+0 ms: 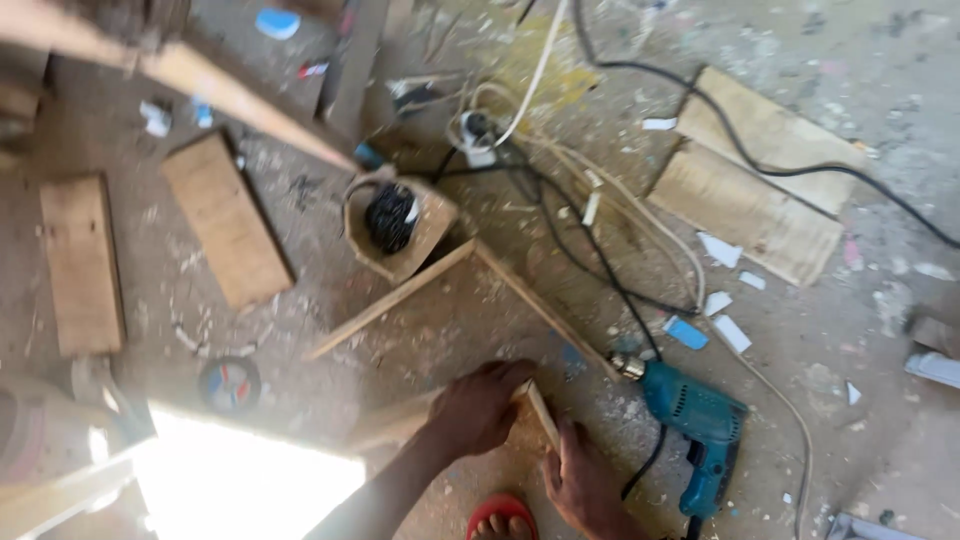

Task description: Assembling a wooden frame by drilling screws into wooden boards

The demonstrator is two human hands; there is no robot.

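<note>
Down at the bottom edge, a red sandal (502,515) rests on the dusty floor (860,330). Just above it the left hand (478,408) lies palm-down on a wooden strip (535,408), fingers curled over it; the right hand (582,478) pinches its near end. That strip's long axis runs up-left to down-right. Beside it lies a teal drill (698,425), chuck pointing up-left.

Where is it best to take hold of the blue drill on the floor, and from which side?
Probably by the handle of the drill, the part that angles down toward the bottom of the picture. The drill lies flat on its side with its chuck pointing up-left, so come from above near the right hand, away from the chuck and clear of the black cord beside the handle.
</note>
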